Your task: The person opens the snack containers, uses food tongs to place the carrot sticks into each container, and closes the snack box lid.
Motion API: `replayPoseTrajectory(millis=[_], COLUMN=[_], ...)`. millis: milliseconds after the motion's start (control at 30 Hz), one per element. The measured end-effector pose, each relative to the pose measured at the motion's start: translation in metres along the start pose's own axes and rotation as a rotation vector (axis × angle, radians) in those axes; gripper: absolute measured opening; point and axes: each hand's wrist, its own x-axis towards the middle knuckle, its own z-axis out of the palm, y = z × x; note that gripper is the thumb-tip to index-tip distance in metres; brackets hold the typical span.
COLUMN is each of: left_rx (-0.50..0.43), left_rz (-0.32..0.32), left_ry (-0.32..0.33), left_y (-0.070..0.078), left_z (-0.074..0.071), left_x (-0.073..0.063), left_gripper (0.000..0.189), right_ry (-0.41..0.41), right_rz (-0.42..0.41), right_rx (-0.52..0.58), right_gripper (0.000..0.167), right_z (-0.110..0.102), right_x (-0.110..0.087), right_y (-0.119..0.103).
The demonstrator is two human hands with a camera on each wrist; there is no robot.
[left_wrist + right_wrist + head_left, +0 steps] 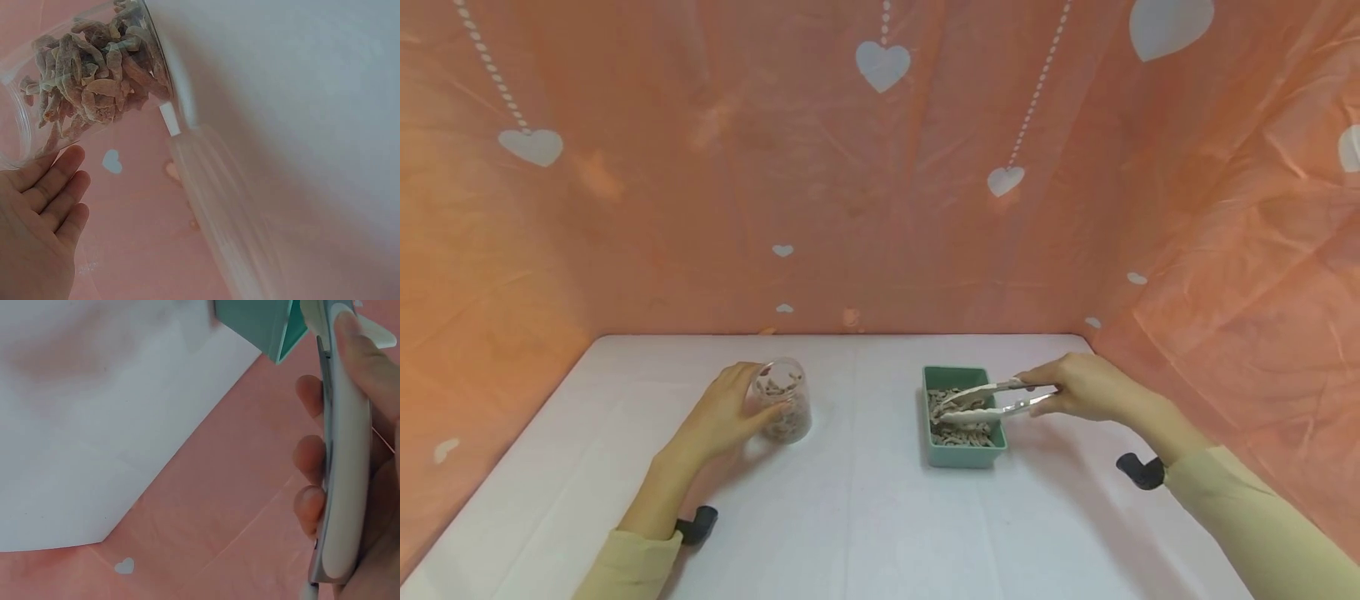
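Observation:
On the left in the head view, my left hand (722,417) holds a clear open-topped jar (793,423), its thumb on the near side and its other fingers behind. Shrivelled brownish dried pieces (94,78) partly fill this jar. My right hand (1086,387) grips a pair of tongs (973,415) with pale tips and metal arms. The tongs' arms stand apart, and their tips reach into a green rectangular box (966,457) among similar dried pieces (966,435). In the right wrist view, fingers and thumb wrap the tongs' white-and-grey handle (350,469).
Jar and box are set apart on a white-covered table (880,525). An orange sheet with white hearts (850,208) rises behind the table and along both sides. A black wrist strap piece (698,527) shows at the left cuff, another (1141,472) at the right.

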Motion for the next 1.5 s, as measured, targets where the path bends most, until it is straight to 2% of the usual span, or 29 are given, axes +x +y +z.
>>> replayPoseTrajectory(millis=[200, 500, 900, 1333, 1500], left_rx=[0.002, 0.001, -0.006, 0.002, -0.005], left_rz=[-0.005, 0.007, -0.001, 0.005, 0.008], left_ry=[-0.004, 0.003, 0.002, 0.008, 0.003], left_y=[-0.001, -0.001, 0.0, 0.0, -0.001], left_z=[0.0, 0.0, 0.0, 0.001, 0.001], left_x=[-0.001, 0.0, 0.0, -0.001, -0.001], left_gripper=[0.074, 0.073, 0.074, 0.073, 0.073], right_ry=[0.061, 0.19, 0.193, 0.263, 0.267], right_rz=[0.014, -0.009, 0.041, 0.01, 0.023], right_rx=[0.035, 0.036, 0.043, 0.037, 0.039], right_gripper=[0.048, 0.048, 0.048, 0.05, 0.052], right_z=[-0.003, -0.009, -0.013, -0.014, -0.017], right_x=[-0.005, -0.011, -0.013, -0.01, -0.003], right_y=[0.002, 0.005, 0.002, 0.001, -0.005])
